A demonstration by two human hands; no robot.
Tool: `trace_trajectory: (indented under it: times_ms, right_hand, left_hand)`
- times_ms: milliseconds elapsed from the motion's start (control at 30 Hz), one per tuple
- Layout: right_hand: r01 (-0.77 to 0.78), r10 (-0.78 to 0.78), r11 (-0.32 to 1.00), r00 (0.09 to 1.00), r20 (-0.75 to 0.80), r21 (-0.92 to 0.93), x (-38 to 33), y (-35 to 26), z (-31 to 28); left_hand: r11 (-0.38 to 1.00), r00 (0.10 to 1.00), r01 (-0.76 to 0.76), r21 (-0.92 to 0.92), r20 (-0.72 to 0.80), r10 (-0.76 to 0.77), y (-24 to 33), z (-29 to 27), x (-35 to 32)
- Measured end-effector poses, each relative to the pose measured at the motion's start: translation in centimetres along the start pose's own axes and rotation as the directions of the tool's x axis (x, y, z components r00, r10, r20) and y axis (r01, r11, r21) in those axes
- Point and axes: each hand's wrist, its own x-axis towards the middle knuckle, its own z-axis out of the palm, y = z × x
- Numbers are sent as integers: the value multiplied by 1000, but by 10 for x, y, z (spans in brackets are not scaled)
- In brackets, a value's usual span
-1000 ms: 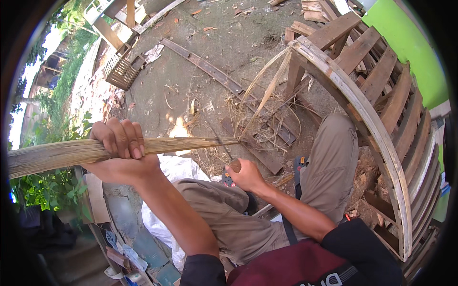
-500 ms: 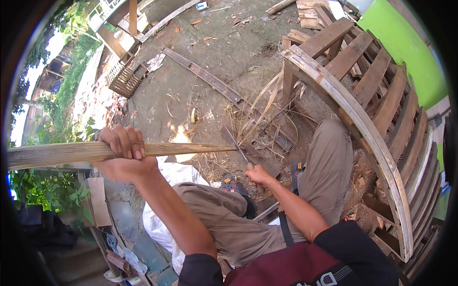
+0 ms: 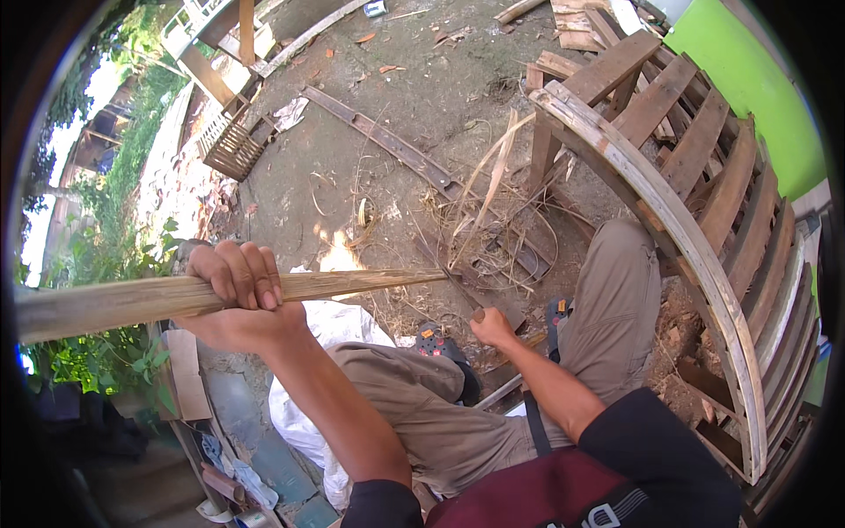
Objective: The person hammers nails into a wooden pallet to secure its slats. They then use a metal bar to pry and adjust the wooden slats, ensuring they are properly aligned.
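Observation:
A long split pole, pale tan and bamboo-like, lies crosswise in front of me, with its narrow end toward the middle. My left hand is wrapped round it, the fingers over the top. Lower and to the right, my right hand is closed on the handle of a knife, its grip mostly hidden by the fingers. The knife's thin blade slants up and left to the tapered tip of the pole and appears to touch it. Thin curling strips stand and lie just beyond the tip.
A slatted wooden frame curves along my right. Beyond the strips a long dark board lies on the dirt ground. A white sack is by my left leg, a slatted crate at the far left and a green panel at the far right.
My left hand and the pole have shifted slightly right, the pole's near left part sinking lower. The right hand and knife have moved a little right with the tip.

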Motion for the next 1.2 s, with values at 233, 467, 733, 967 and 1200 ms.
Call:
trace_trajectory:
  times_ms: [233, 467, 733, 967, 1200]
  right_hand:
    - [-270, 151, 907, 925, 348, 323, -11, -25, -16]
    - [207, -222, 963, 972, 72, 169, -46, -94, -29]
    - [-360, 295, 915, 905, 306, 180, 7, 3, 0]
    - [279, -309, 916, 949, 64, 290, -50, -91, -21]
    - [-146, 149, 986, 988, 33, -76, -18, 26, -2]
  left_hand:
    - [999, 1000, 7, 38, 1, -7, -1, -23, 7]
    - [997, 999, 12, 72, -54, -8, 2, -22, -2]
    - [999, 999, 6, 32, -32, -5, -2, -14, 8]
    - [997, 999, 11, 71, -42, -8, -4, -21, 3]
    - [996, 998, 3, 93, -59, 3, 0, -20, 16]
